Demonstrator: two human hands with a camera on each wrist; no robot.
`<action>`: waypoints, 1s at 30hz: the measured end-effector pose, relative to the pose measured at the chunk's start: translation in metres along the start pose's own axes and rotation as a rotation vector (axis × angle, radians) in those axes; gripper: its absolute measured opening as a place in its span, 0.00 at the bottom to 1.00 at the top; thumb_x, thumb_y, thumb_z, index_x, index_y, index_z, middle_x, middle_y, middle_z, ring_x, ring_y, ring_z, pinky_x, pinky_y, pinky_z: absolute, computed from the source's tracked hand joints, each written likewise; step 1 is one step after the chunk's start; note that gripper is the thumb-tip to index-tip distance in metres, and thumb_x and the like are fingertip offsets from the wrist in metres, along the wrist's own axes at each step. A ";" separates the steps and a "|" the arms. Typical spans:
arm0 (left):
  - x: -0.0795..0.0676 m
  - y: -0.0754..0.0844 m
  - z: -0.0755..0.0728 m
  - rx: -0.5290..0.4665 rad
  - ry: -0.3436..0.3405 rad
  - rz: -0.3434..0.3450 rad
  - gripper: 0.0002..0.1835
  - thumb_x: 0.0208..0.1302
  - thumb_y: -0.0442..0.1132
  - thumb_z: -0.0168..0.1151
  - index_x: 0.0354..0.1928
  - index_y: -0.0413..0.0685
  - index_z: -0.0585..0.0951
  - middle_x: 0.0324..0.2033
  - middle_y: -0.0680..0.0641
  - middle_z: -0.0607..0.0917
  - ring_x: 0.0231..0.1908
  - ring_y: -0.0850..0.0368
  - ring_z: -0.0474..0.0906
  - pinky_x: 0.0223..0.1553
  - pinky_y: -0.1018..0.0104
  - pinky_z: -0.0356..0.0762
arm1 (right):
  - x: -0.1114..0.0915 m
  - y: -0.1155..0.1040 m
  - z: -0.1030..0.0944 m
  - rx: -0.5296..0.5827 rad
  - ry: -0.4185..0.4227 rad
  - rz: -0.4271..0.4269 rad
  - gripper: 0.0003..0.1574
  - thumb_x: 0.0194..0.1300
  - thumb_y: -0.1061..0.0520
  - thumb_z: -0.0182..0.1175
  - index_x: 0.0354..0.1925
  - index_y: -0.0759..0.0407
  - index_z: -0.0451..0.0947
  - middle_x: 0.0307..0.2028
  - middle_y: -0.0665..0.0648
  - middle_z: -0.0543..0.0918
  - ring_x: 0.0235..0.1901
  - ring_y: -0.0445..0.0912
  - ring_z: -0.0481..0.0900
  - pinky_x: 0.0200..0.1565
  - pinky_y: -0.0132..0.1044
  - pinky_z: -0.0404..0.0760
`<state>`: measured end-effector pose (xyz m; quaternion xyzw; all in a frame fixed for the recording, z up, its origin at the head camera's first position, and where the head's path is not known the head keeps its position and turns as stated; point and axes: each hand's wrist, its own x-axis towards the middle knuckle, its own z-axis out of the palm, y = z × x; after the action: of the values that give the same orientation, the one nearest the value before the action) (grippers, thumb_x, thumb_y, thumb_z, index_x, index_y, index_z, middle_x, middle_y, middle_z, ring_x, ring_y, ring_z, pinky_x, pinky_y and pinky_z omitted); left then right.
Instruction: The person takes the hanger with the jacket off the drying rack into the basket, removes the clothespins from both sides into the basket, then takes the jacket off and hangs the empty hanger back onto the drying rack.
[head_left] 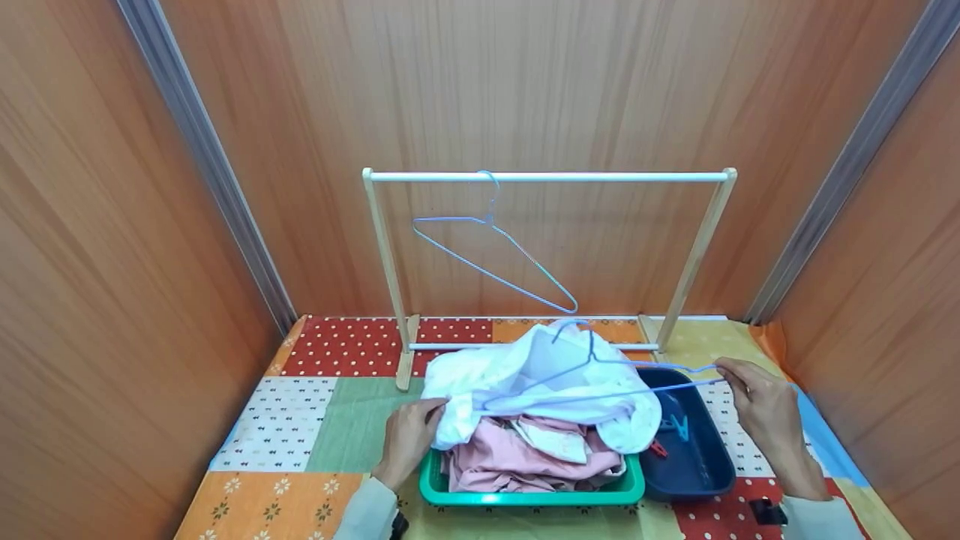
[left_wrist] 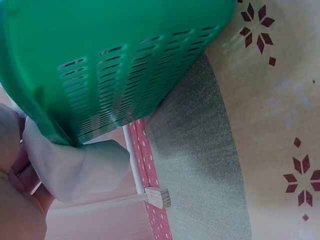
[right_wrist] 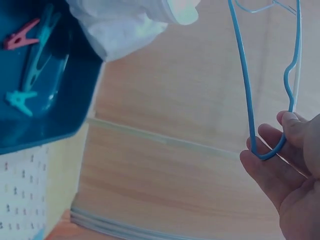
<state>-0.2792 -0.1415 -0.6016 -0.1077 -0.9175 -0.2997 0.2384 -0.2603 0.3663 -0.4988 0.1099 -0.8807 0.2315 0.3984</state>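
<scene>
My right hand [head_left: 765, 409] pinches one end of a blue wire hanger [head_left: 634, 391] between thumb and fingers; the right wrist view shows the thumb on the hanger's bent corner [right_wrist: 267, 155]. The hanger's other end lies at the white garment [head_left: 480, 371], its hook pointing up; whether that end is inside the cloth I cannot tell. At the garment's left side, my left hand [head_left: 412, 435] grips the white cloth [left_wrist: 75, 165], with its fingertips partly hidden. Beneath the white garment, pink clothing [head_left: 517, 457] fills a green basket [head_left: 525, 499].
A second wire hanger [head_left: 495, 289] hangs from the top bar of a small clothes rack [head_left: 615, 178] behind the basket. To the basket's right stands a dark blue bin [head_left: 697, 465] with clothespins [head_left: 680, 427]. Wooden panels [head_left: 525, 90] enclose the patchwork-covered table [head_left: 352, 427].
</scene>
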 end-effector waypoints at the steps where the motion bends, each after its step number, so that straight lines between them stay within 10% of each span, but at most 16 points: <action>1: 0.000 0.000 0.000 -0.001 -0.001 -0.003 0.09 0.65 0.40 0.65 0.45 0.52 0.89 0.40 0.49 0.90 0.40 0.54 0.87 0.39 0.57 0.84 | 0.000 0.000 -0.001 0.001 0.001 0.004 0.14 0.58 0.70 0.66 0.45 0.63 0.85 0.39 0.66 0.88 0.40 0.63 0.86 0.50 0.06 0.51; 20: 0.000 0.000 0.001 -0.018 -0.011 -0.035 0.10 0.64 0.38 0.66 0.45 0.51 0.88 0.41 0.48 0.90 0.41 0.53 0.87 0.40 0.56 0.84 | 0.006 0.011 -0.023 -0.002 0.095 0.057 0.14 0.57 0.69 0.67 0.44 0.64 0.85 0.40 0.66 0.88 0.37 0.62 0.84 0.45 0.07 0.57; 24: 0.000 0.000 0.001 0.002 -0.001 -0.029 0.09 0.63 0.39 0.67 0.44 0.52 0.89 0.40 0.49 0.90 0.40 0.53 0.87 0.39 0.57 0.84 | 0.007 0.013 -0.026 0.018 0.127 0.061 0.14 0.57 0.69 0.67 0.44 0.63 0.86 0.40 0.66 0.88 0.41 0.31 0.84 0.44 0.08 0.59; 27: 0.000 0.000 0.001 0.009 0.000 -0.031 0.09 0.64 0.39 0.66 0.44 0.53 0.89 0.40 0.49 0.90 0.41 0.54 0.87 0.39 0.57 0.84 | 0.009 0.016 -0.028 0.035 0.138 0.069 0.14 0.57 0.70 0.67 0.44 0.65 0.85 0.40 0.68 0.87 0.45 0.08 0.66 0.44 0.07 0.59; 30: -0.001 0.000 0.001 0.005 0.000 -0.027 0.09 0.64 0.40 0.66 0.45 0.52 0.89 0.40 0.49 0.90 0.41 0.54 0.87 0.40 0.57 0.84 | 0.011 0.019 -0.031 0.031 0.141 0.078 0.13 0.58 0.70 0.66 0.44 0.68 0.85 0.41 0.70 0.87 0.46 0.04 0.59 0.44 0.06 0.58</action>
<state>-0.2785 -0.1409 -0.6024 -0.0946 -0.9196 -0.3008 0.2345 -0.2543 0.3977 -0.4790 0.0650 -0.8504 0.2676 0.4483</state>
